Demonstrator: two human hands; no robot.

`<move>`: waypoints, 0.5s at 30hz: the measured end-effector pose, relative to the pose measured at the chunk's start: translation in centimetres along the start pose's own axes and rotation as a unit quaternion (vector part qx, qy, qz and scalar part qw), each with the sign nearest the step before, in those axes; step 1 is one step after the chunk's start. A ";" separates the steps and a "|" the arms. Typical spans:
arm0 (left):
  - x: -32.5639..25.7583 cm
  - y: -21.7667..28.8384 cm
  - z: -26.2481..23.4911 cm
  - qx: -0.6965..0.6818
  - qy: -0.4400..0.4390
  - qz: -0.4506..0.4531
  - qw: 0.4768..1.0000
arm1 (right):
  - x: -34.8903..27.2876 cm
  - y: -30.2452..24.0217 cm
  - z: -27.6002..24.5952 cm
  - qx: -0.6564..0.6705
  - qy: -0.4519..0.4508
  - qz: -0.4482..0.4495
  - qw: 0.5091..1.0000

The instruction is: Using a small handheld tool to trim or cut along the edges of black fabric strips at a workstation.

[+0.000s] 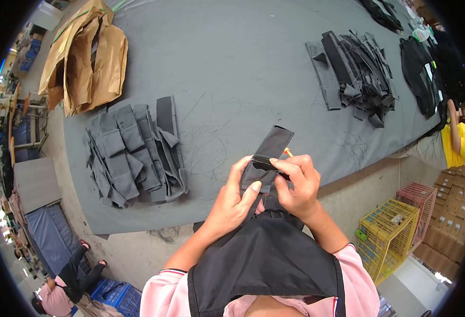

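Note:
Close in front of my body, both hands hold a dark grey fabric piece (273, 143) by its lower part, where a black gap shows between its layers. My left hand (232, 203) grips its left edge, thumb across the front. My right hand (299, 187) is closed at its right side, fingertips pinching the fabric near the gap. A small orange-yellow tip (288, 152) sticks out beside the right fingers; what it belongs to is hidden. To the left lies a pile of similar grey fabric pieces (121, 148), and another fabric pile (362, 74) with loose threads lies far right.
The grey-covered table (232, 58) carries scattered thread ends. An open brown paper bag (92, 63) stands at the far left, black garments (420, 74) at the right. Yellow crates (388, 232) stand on the floor to the right. One person (454, 140) is at right, another (61, 293) lower left.

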State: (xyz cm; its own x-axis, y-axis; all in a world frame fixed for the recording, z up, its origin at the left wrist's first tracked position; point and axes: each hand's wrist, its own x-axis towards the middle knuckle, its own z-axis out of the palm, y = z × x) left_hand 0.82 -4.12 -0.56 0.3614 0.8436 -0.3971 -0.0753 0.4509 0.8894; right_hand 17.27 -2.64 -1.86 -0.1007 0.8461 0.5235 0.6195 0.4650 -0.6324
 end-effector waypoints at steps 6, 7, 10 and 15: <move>-0.1 0.6 0.0 0.106 -0.002 0.013 0.994 | 0.1 -0.3 0.1 -0.022 0.024 0.010 0.999; -0.1 0.5 0.1 0.084 0.001 0.010 0.996 | 0.1 -0.3 0.1 -0.027 0.027 0.008 0.999; -0.1 0.1 0.2 0.044 0.001 0.000 0.999 | 0.1 -0.3 0.1 -0.061 0.030 -0.024 0.997; -0.2 0.6 0.3 0.093 0.008 0.014 0.995 | -0.1 -0.3 0.1 -0.098 0.022 -0.046 0.994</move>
State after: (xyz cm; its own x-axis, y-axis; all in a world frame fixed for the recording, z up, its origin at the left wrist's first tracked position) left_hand 0.94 -4.10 0.08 0.3465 0.8602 -0.3741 0.0898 0.3666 0.9260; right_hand 17.02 -2.83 -1.77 -0.1326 0.7888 0.6001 0.7490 0.4763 -0.4605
